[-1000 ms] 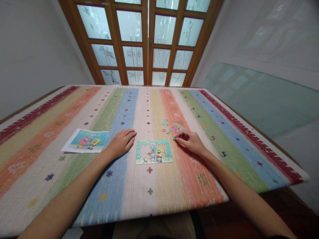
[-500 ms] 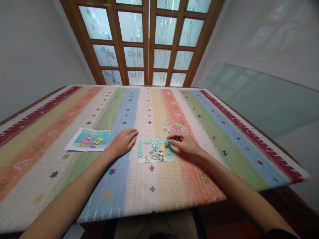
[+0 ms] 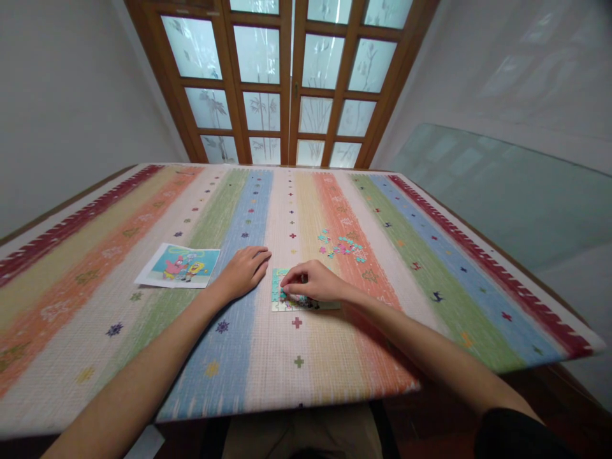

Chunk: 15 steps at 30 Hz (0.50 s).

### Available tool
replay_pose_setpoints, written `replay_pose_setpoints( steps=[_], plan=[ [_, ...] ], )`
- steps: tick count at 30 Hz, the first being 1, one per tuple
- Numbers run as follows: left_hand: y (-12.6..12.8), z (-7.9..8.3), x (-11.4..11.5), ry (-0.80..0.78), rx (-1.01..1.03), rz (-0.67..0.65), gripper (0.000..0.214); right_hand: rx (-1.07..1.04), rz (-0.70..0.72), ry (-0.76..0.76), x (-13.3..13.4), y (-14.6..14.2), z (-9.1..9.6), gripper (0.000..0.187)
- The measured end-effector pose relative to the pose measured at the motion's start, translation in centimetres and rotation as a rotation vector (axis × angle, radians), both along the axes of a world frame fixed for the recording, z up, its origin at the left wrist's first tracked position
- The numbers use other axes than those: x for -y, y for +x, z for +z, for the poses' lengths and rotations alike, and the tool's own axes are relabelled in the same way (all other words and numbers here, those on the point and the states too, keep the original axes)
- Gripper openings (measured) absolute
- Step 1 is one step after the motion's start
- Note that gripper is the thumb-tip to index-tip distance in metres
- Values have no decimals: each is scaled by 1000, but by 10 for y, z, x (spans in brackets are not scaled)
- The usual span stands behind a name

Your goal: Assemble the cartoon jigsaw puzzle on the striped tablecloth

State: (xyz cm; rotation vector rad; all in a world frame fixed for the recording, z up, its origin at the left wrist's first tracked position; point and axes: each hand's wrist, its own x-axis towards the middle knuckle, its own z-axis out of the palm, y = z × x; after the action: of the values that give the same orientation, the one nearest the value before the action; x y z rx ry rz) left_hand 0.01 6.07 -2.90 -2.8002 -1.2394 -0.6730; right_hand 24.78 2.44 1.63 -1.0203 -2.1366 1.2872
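A partly assembled jigsaw puzzle [image 3: 276, 305] lies on the striped tablecloth in front of me. Over its left half is my right hand [image 3: 310, 282], thumb and fingertips pinched on a small teal puzzle piece [image 3: 283, 292]; the hand and wrist hide much of the picture. My left hand [image 3: 245, 271] rests on the cloth left of the puzzle, fingers stretched out and holding nothing. Beyond the right hand, several loose puzzle pieces [image 3: 347, 247], teal and pink, are scattered. Left of my left hand lies a printed cartoon picture [image 3: 184, 266] on white paper.
The striped tablecloth [image 3: 296, 344] covers a wide table, whose near edge is close to my body. Wooden doors with glass panes [image 3: 289, 83] stand behind the table. A pale glass-like panel [image 3: 502, 185] is along the right wall.
My right hand has moved left from the puzzle's upper right corner to over its left part, with a piece in its fingers. The left hand stays in place; the view shifts slightly.
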Motion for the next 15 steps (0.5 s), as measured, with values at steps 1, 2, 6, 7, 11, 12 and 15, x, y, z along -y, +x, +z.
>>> replay_pose_setpoints(
  steps=[1, 2, 6, 7, 11, 12, 15],
  plan=[
    [0, 0, 0, -1, 0, -1, 35, 8, 5, -4, 0, -2, -1, 11],
    [0, 0, 0, -1, -1, -1, 35, 18, 9, -6, 0, -3, -2, 10],
    [1, 0, 0, 2, -9, 4, 35, 59, 23, -4, 2, -6, -1, 10],
    [1, 0, 0, 2, -9, 6, 35, 74, 24, 11, 2, -7, -1, 10],
    [1, 1, 0, -3, -9, 8, 34, 153, 23, 120, 5, -9, 2, 12],
    [1, 1, 1, -3, -11, 7, 34, 171, 24, 157, 5, -9, 3, 13],
    [2, 1, 1, 3, -13, 10, 35, 213, 35, 264, 5, -10, 3, 13]
  ],
)
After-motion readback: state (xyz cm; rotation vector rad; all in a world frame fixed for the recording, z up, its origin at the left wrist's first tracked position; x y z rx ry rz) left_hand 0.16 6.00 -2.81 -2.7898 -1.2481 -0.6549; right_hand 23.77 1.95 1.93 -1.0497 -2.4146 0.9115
